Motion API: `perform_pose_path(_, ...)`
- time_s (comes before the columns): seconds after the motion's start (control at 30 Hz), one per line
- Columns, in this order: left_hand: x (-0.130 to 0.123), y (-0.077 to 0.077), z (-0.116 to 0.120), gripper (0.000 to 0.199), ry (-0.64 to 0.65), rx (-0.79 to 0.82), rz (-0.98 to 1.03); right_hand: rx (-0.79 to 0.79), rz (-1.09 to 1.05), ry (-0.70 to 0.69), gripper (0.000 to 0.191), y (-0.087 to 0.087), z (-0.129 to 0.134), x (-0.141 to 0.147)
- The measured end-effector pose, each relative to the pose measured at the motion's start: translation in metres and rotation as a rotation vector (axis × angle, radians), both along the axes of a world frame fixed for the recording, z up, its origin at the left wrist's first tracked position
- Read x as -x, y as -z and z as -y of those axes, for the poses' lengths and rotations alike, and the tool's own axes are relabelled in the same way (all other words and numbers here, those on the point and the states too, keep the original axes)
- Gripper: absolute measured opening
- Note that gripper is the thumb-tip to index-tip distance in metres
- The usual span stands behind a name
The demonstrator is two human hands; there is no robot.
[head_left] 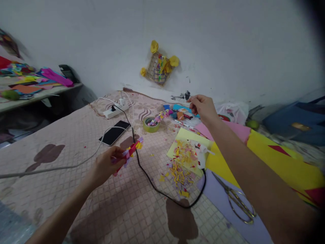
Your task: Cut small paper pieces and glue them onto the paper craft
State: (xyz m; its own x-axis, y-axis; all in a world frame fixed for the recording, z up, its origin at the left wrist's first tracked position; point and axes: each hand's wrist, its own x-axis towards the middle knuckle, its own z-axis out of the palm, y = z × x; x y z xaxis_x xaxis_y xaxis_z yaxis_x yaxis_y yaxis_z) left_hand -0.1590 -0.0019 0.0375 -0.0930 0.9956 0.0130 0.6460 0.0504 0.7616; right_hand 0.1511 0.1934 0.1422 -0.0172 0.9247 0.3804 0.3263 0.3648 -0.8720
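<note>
Red paper strip (131,150): we have it in our left hand (108,163), its near end between thumb and fingers, its far end jutting past the fingertips, forward and to the right.
Strip's look: narrow, bright red and tilted, with small lilac and yellow paper pieces along it; the fingers hide part of it, and blur softens the rest.
Left hand: our grip is narrow, pinched around the strip.
Right hand (203,107): we hold it raised, well apart from the strip, fingertips drawn together; we cannot tell whether anything is between them.
Black cord (162,194): it passes just beside the strip's far end in our view, linking the white power strip (110,113) to the white glue gun (201,157).
Smartphone (115,133): we see it lying beyond our left hand, dark screen up, a pale cable across it.
Tape roll (151,128): yellow-green, with a strand of colored paper bits (160,117) reaching across it.
Paper scraps (180,174): mostly yellow and lilac, heaped near the glue gun, partly on a pale yellow sheet (186,135).
Scissors (237,200): gold-handled, on lilac paper (215,193) to our right.
</note>
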Motion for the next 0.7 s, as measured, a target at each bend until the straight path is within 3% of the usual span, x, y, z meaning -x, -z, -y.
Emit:
perform_pose_path(0.2,0.008,0.002,0.011,0.027,-0.021,-0.021,0.043,0.061,0.257,0.041,0.023,0.024,-0.036,-0.009)
perform_pose_path(0.37,0.003,0.001,0.014,0.028,-0.011,0.008,0.057,0.127,0.639,-0.016,0.022,0.045,-0.043,-0.012)
perform_pose_path(0.5,-0.005,-0.001,0.011,0.028,0.001,0.001,0.066,0.045,0.846,0.053,0.012,0.042,-0.038,-0.016)
perform_pose_path(0.63,-0.007,-0.002,0.006,0.028,0.004,0.000,0.065,-0.039,0.947,0.086,0.035,0.033,-0.028,-0.017)
perform_pose_path(0.7,-0.007,-0.002,0.005,0.029,0.005,-0.003,0.074,-0.059,0.976,0.046,0.028,0.033,-0.017,-0.009)
